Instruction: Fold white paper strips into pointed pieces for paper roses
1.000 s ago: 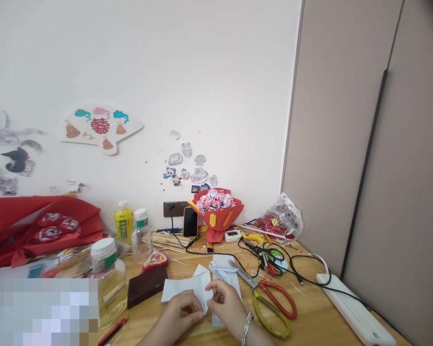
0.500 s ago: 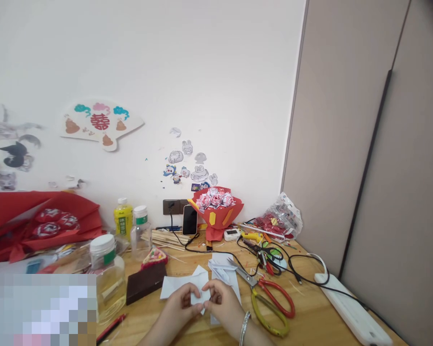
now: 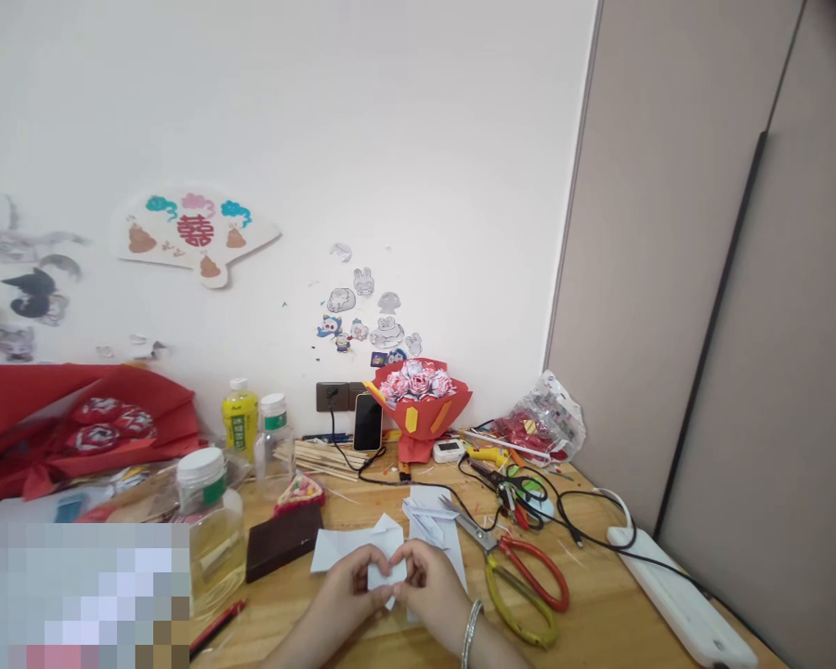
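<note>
Low in the middle of the head view, my left hand (image 3: 359,583) and my right hand (image 3: 428,581) face each other, fingertips nearly meeting. Thumbs and fingers of both pinch a small piece of white paper (image 3: 383,577) by its left and right sides. White paper (image 3: 338,546) extends behind my left hand; whether it joins the held piece, I cannot tell. Beyond my right hand lie folded white papers (image 3: 428,525) on a paper strip. Large scissors (image 3: 529,585) with one red and one yellow handle lie right of my right hand, their blade tips on those papers.
Left of the papers lie a dark brown block (image 3: 285,544) and a red cutter-like tool (image 3: 217,630), near a jar of yellowish liquid (image 3: 215,567). A red-wrapped bouquet (image 3: 422,413), a phone (image 3: 368,423) and wooden sticks (image 3: 327,458) are behind. A white power strip (image 3: 683,595) and cables lie right.
Both hands have drawn together around the paper, and the upright flap between them is now a smaller piece held flat between my fingertips. The view has shifted slightly.
</note>
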The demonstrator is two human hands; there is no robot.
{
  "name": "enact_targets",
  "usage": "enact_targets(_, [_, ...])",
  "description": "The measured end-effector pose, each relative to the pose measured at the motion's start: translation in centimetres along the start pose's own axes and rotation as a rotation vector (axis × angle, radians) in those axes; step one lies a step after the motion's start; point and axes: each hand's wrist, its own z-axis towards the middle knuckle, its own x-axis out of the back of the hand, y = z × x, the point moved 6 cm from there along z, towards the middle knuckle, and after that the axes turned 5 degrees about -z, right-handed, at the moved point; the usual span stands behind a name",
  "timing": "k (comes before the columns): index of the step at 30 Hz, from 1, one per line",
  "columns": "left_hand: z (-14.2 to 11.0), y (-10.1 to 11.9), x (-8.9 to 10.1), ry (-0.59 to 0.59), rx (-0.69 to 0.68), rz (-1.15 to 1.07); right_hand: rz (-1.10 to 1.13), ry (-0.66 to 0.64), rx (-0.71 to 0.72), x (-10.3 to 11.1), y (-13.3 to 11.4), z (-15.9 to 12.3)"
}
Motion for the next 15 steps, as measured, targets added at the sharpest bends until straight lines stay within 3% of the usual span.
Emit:
enact_targets(6, [-0.22, -0.04, -0.08, -0.019, 0.018, 0.013, -0.013, -0.023, -0.011, -0.21, 0.06, -0.15])
enact_targets(15, [-0.42, 0.28, -0.59, 0.082, 0.035, 0.000, 0.024, -0.003, -0.021, -0.36, 0.45, 0.02])
